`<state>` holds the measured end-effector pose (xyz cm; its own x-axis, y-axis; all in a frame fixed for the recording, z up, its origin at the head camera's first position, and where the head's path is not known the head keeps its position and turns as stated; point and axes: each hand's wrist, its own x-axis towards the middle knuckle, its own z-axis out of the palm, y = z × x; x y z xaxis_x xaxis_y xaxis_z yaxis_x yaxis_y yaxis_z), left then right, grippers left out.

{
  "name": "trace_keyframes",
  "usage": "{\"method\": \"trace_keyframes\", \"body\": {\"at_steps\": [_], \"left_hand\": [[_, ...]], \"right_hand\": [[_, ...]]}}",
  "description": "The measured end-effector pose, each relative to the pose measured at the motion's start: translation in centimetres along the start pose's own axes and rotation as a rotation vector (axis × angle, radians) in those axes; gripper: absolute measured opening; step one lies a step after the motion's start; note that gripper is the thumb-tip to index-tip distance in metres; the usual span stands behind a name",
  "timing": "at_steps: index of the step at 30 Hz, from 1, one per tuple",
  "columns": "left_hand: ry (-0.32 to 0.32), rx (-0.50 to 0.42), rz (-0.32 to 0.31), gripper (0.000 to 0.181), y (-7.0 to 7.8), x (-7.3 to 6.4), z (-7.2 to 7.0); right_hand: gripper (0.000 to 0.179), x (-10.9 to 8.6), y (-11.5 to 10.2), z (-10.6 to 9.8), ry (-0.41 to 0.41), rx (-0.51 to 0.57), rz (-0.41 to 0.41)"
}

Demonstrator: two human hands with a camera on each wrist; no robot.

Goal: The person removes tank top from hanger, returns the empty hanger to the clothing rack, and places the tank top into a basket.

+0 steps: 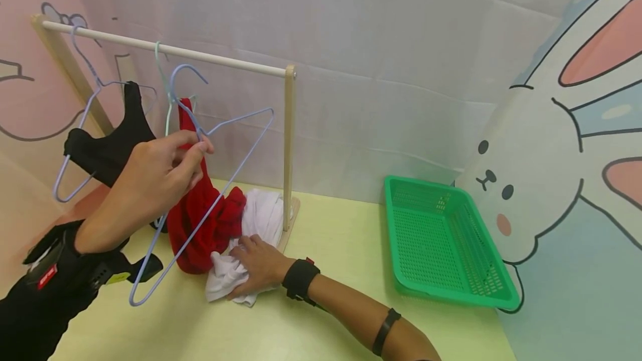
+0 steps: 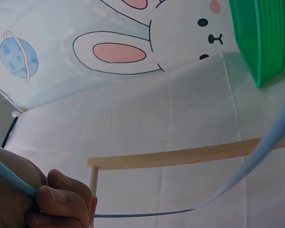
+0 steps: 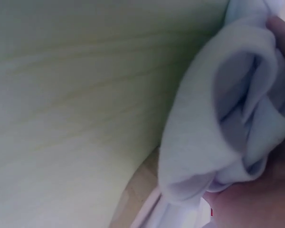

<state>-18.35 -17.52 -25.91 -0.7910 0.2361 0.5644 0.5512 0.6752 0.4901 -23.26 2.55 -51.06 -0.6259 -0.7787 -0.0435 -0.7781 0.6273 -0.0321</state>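
Observation:
My left hand (image 1: 160,174) pinches a light-blue clothes hanger (image 1: 172,83) just below its hook, holding it up in front of the rack. In the left wrist view, the curled fingers (image 2: 61,199) close around the thin hanger wire. Down on the table, my right hand (image 1: 263,266) grips a crumpled white garment (image 1: 225,277) at the foot of the rack. Folds of the white cloth (image 3: 194,118) fill much of the right wrist view, with parts of the hand at the right edge. The garment's shape cannot be told.
A wooden rack with a white rod (image 1: 225,61) bears a black top (image 1: 112,152) on a blue hanger and a red garment (image 1: 193,238) on a mint hanger. The red cloth bunches beside the white one. A green basket (image 1: 396,238) stands to the right.

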Motion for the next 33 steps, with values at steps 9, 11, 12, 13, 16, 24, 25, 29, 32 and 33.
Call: {"method": "trace_keyframes", "body": {"at_steps": [9, 11, 12, 13, 16, 24, 25, 29, 32, 33], "left_hand": [[0.006, 0.019, 0.000, 0.022, -0.1, 0.4, -0.1], [0.006, 0.014, 0.007, 0.023, -0.1, 0.5, -0.1], [0.007, 0.016, 0.012, 0.023, -0.1, 0.6, -0.1], [0.008, 0.014, 0.015, 0.023, -0.1, 0.6, -0.1], [0.010, 0.012, 0.015, 0.024, -0.2, 0.7, -0.1], [0.008, 0.015, 0.010, 0.023, -0.2, 0.8, 0.0], [0.007, 0.015, 0.012, 0.023, -0.2, 0.9, 0.0], [0.004, 0.014, 0.008, 0.023, -0.2, 0.9, 0.0], [-0.001, 0.007, 0.004, 0.024, -0.2, 0.9, 0.0], [-0.002, 0.004, 0.004, 0.024, -0.2, 0.9, 0.0]], "right_hand": [[0.068, 0.6, 0.5, 0.6, 0.024, 0.038, -0.002], [0.064, 0.7, 0.7, 0.6, 0.024, 0.069, 0.009], [0.062, 0.7, 0.7, 0.6, 0.026, 0.085, 0.015], [0.061, 0.7, 0.8, 0.6, 0.029, 0.098, 0.022], [0.055, 0.7, 1.0, 0.6, 0.055, 0.130, 0.047], [0.050, 0.3, 1.1, 0.3, 0.096, 0.255, 0.121], [0.050, 0.2, 1.1, 0.2, 0.099, 0.263, 0.124], [0.051, 0.0, 1.1, -0.1, 0.120, 0.270, 0.126], [0.055, -0.2, 1.1, -0.4, 0.138, 0.277, 0.125], [0.056, -0.3, 1.1, -0.5, 0.144, 0.280, 0.124]]}}
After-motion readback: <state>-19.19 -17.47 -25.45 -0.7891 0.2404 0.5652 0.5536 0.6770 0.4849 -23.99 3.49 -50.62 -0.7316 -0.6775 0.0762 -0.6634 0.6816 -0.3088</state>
